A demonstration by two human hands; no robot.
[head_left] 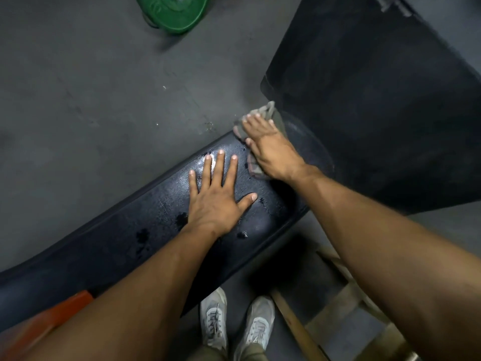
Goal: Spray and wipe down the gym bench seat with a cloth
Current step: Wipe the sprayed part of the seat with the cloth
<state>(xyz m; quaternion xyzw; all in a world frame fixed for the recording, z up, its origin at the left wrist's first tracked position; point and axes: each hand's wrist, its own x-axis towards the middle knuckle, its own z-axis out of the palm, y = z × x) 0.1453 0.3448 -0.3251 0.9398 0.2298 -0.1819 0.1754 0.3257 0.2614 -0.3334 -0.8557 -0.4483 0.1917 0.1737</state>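
A long black padded bench seat (109, 246) runs from lower left to the centre of the head view, its surface wet with dark droplets and a shiny patch. My left hand (218, 196) lies flat on the pad with fingers spread, holding nothing. My right hand (270, 149) presses a grey cloth (270, 112) onto the far end of the seat, fingers laid over it; most of the cloth is hidden under the palm. No spray bottle is in view.
A second black pad (377, 100) rises at the upper right, close to the seat's end. A green weight plate (171, 11) lies on the grey floor at the top. White shoes (216, 321) and a wooden frame (338, 303) are below. An orange object (52, 316) sits lower left.
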